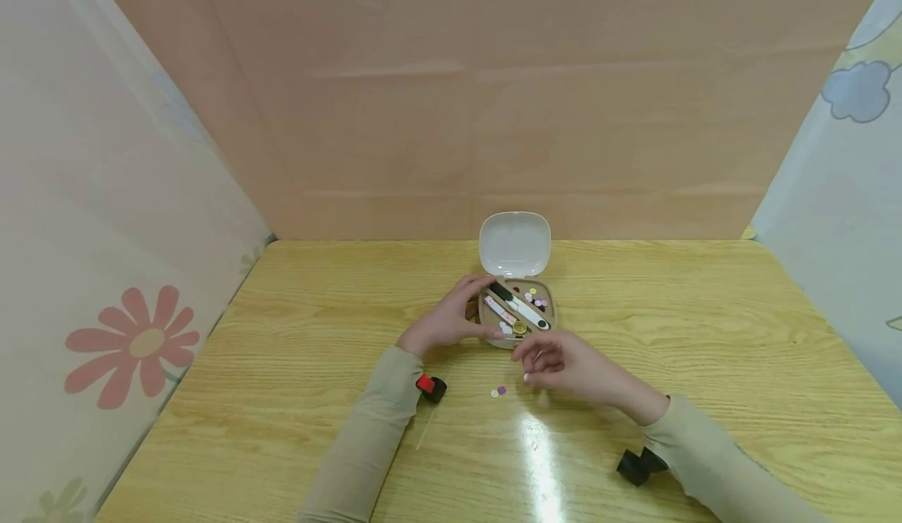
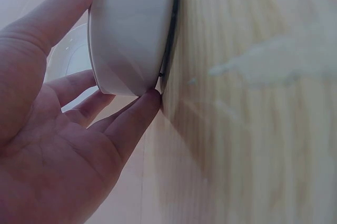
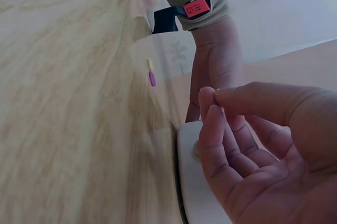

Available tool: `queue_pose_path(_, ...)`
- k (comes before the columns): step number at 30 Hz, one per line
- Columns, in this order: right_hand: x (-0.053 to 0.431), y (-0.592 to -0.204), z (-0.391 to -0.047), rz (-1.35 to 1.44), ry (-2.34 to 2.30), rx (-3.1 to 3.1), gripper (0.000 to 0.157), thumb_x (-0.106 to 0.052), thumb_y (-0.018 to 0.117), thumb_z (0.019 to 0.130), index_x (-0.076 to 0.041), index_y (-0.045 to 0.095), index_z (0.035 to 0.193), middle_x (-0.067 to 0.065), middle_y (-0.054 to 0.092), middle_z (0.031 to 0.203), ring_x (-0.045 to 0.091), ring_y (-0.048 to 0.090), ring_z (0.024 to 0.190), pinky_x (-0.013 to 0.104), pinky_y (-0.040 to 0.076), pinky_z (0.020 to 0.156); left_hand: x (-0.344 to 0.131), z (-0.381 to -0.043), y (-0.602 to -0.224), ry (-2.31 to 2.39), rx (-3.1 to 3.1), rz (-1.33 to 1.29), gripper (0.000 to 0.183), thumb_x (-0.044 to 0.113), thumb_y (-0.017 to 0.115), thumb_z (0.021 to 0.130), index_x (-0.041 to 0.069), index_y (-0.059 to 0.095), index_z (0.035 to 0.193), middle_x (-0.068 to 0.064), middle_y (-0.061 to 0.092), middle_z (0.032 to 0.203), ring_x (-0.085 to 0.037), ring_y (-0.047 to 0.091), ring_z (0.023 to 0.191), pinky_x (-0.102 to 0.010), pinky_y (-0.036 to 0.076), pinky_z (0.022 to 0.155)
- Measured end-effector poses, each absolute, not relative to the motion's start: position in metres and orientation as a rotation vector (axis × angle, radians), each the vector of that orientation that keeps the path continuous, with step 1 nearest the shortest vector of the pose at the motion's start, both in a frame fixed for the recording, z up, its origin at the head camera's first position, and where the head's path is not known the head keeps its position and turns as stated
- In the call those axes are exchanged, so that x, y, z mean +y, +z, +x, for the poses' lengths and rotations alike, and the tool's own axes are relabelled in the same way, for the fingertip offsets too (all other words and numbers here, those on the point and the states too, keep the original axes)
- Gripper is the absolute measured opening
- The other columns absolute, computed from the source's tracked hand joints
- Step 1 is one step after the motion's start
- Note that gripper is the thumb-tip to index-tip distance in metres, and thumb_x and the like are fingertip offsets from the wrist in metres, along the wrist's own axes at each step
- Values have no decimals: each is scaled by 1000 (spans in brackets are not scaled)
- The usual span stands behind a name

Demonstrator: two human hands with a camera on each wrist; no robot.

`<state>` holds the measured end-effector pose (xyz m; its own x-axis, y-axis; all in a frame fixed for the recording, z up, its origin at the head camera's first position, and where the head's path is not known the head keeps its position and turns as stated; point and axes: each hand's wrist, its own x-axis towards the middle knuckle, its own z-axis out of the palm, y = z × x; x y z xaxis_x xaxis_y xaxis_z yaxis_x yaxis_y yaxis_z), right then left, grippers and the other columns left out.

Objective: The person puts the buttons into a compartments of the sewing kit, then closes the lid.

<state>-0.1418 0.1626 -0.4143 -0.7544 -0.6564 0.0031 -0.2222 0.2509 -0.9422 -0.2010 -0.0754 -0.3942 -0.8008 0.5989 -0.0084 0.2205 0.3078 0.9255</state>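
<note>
A small sewing kit box point(image 1: 514, 243) stands with its lid raised. My left hand point(image 1: 451, 321) holds its left side, thumb at the front and fingers behind; in the left wrist view they touch the white box wall point(image 2: 131, 29). Inside lie a long black-and-white tool point(image 1: 520, 307), a pink-and-white strip point(image 1: 499, 308), a gold round piece point(image 1: 519, 326) and several small buttons point(image 1: 539, 302). At the front right of the box, my right hand point(image 1: 569, 368) pinches a small white button point(image 1: 526, 377) between thumb and fingertips, mostly hidden in the right wrist view.
On the table before the box lie a cream button point(image 1: 495, 394) and a purple button point(image 1: 502, 390), side by side. A pinkish-brown backdrop point(image 1: 479, 116) rises behind the table, with patterned sheets at both sides. Both wrists wear black camera mounts point(image 1: 634, 467).
</note>
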Motion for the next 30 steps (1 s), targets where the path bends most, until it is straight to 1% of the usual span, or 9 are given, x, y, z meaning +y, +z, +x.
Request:
queue_pose_path(5,168,-410,-145,-812,-1522,2139,26,0,68,86,3,61,111,19,63,98,26,64,86,31,56,74,-75,-201,-393,1502,2231,720,86,4,77,80,-3,26,148,-20,26,146,-35,35,131,-46,35,107)
queue_pose_path(10,171,-407,-148,-801,-1562,2102,27,-1,67,88,6,60,113,20,66,100,29,65,90,31,56,78,-75,-201,-392,1510,2218,723,86,3,78,79,-3,25,148,-20,25,146,-34,35,132,-46,35,107)
queue_pose_path(13,173,-406,-149,-798,-1588,2091,27,0,66,88,7,60,113,20,67,101,31,66,91,34,56,79,-75,-201,-393,1503,2221,723,87,4,78,79,-3,25,148,-20,26,146,-33,35,132,-44,35,107)
queue_pose_path(17,175,-403,-151,-777,-1630,2078,25,2,65,88,8,59,112,20,67,101,34,66,91,41,56,80,-75,-201,-393,1497,2228,716,86,5,78,80,-3,26,148,-19,27,145,-33,36,132,-43,35,107)
queue_pose_path(20,177,-401,-154,-742,-1661,2074,24,1,64,89,9,58,111,23,66,102,36,65,91,42,56,79,-75,-201,-393,1503,2226,716,86,4,78,79,-3,27,148,-20,27,145,-34,36,131,-42,36,107)
queue_pose_path(25,180,-398,-158,-669,-1706,2081,27,1,64,89,11,56,113,26,64,103,40,64,93,39,57,77,-74,-202,-394,1503,2211,724,86,3,78,79,-3,26,148,-21,26,145,-34,37,130,-42,37,106)
queue_pose_path(28,181,-397,-160,-627,-1729,2075,28,0,64,90,12,55,113,27,64,103,42,63,94,43,57,76,-74,-204,-398,1499,2209,722,88,3,78,79,-2,25,149,-20,26,145,-33,37,131,-43,36,107)
queue_pose_path(30,182,-396,-162,-606,-1737,2082,28,0,64,90,13,55,114,27,64,103,41,64,93,45,57,75,-74,-208,-406,1500,2218,722,89,4,78,79,0,25,149,-18,26,146,-32,36,131,-43,36,107)
